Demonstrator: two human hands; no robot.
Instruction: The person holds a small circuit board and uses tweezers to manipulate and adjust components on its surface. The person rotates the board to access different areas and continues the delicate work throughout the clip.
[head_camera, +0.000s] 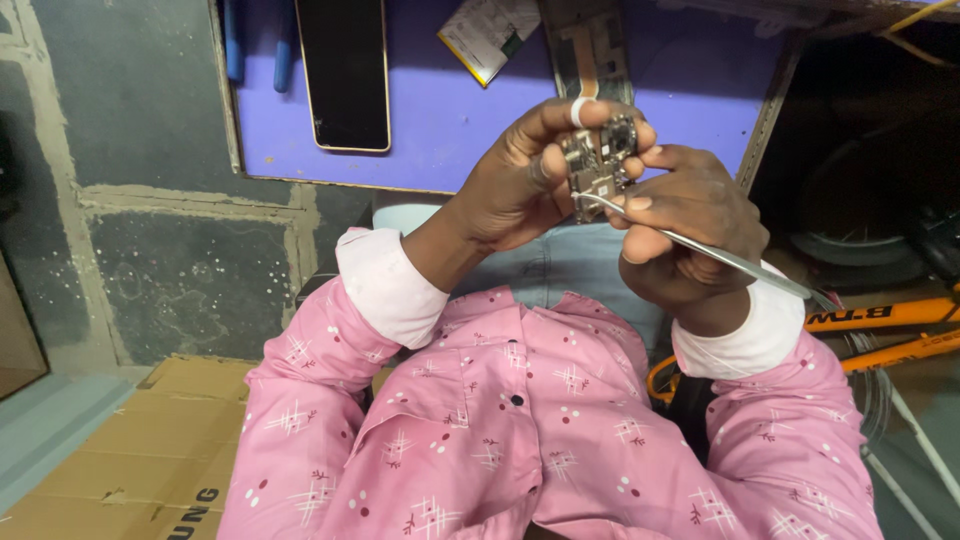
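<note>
The person holds a small dark green phone circuit board (598, 158) up in front of the chest, above the lap, well clear of the purple bench mat (440, 110) beyond. The left hand (520, 180) pinches the board by its left edge, thumb in front and fingers (570, 112) curled over the top, one wearing a pale ring. The right hand (680, 225) is clenched around thin silver metal tweezers (700, 248), whose curved tips touch the board's lower edge while the long handle trails back past the wrist.

The step in hand appears to be fine work on the board's lower part, picking at or probing a component with the tweezer tips. The next move likely calls for a steady left-hand pinch and a small, precise motion of the tips, since the parts are tiny and closely packed.

The board is roughly rectangular and upright, crowded with small metal shields and chips; finer detail is too small to tell.

On the mat lie a black phone with a gold frame (343, 72), a flat battery pack (487, 35) and a stripped phone frame (590, 45). An orange bicycle frame (880, 330) stands to the right, and flattened cardboard (150, 450) lies on the floor at the left.
</note>
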